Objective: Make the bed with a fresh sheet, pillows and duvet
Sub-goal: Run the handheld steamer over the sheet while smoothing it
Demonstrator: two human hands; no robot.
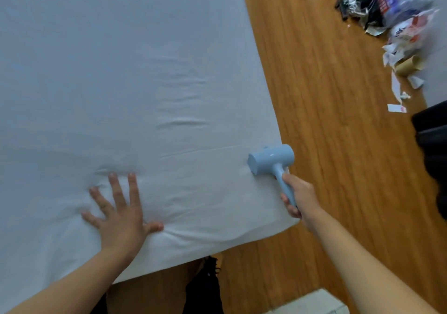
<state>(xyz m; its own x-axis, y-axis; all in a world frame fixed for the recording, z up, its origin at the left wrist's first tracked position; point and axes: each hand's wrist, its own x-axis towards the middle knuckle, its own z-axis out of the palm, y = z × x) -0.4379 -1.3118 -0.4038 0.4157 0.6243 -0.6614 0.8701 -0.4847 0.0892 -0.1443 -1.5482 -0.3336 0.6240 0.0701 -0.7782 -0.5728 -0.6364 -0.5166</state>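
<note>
Sheet (121, 71) covers the mattress from the far left to its right edge, white and mostly flat, with a band of shallow creases running across the middle. Near the near edge, the left hand (121, 214) lies palm down on the cloth, fingers straight and spread, pressing it and holding nothing. Small puckers fan out around it.

Further right, at the near right corner of the bed, the right hand (298, 196) is wrapped round the handle of a pale blue handheld tool (272, 160), seemingly a small steamer or lint remover. Its barrel-shaped head rests on the sheet just inside the edge. The long axis of the head runs roughly across the bed, its flat end facing left toward the spread hand, while the handle slopes back and to the right into the grip.

Beyond the bed lies the wooden floor (326, 96), with a heap of torn packaging and paper (399, 23) at the far right.

As for progress, the sheet looks laid and tucked, and smoothing seems to be under way. No pillows or duvet are in view, so those steps appear left to do.
</note>
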